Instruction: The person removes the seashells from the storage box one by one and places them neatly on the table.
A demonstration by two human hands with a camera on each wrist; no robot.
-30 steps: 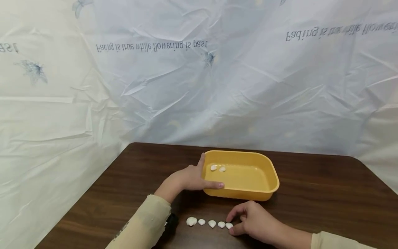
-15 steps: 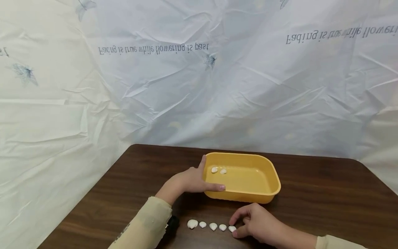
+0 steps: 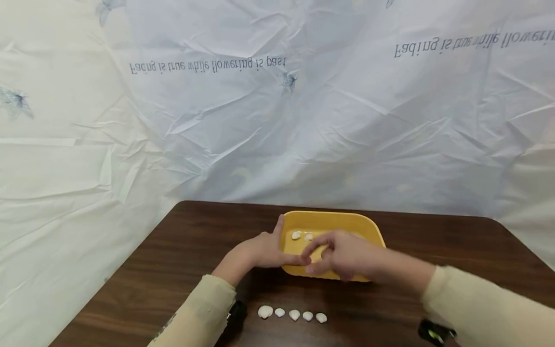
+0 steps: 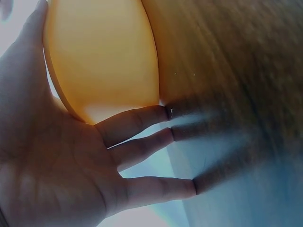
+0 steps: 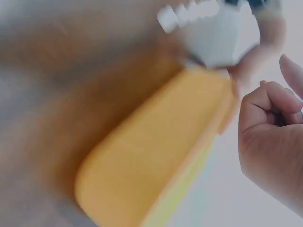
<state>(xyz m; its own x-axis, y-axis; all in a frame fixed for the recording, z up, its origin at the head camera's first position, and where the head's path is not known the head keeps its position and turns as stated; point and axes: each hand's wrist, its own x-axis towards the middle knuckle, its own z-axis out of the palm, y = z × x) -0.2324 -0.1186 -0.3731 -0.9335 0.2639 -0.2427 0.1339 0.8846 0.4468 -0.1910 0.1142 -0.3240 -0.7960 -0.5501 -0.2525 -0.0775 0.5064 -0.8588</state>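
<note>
A yellow plastic basin [image 3: 329, 215] stands on the table, two white seashells [image 3: 296, 235] lying in its left part. My left hand [image 3: 260, 249] rests at the basin's left end, thumb along the near rim; in the left wrist view its fingers [image 4: 137, 124] reach straight down beside the basin wall [image 4: 104, 56] to the table. Over the basin's near side is my right hand [image 3: 347, 253], thumb and forefinger curved near the left thumb, with nothing visible between them. Its other fingers [image 5: 274, 99] are bent in the right wrist view. Several white seashells [image 3: 294, 314] form a row in front.
The dark wooden table [image 3: 173, 270] ends at a hanging white sheet [image 3: 260, 144] behind and on the left. Black wrist devices sit under the left sleeve [image 3: 197, 308] and the right sleeve [image 3: 490, 303]. The right wrist view is blurred.
My right hand has left the last seashell at the row's right end and moved up and forward over the basin. The left hand stays at the basin.
</note>
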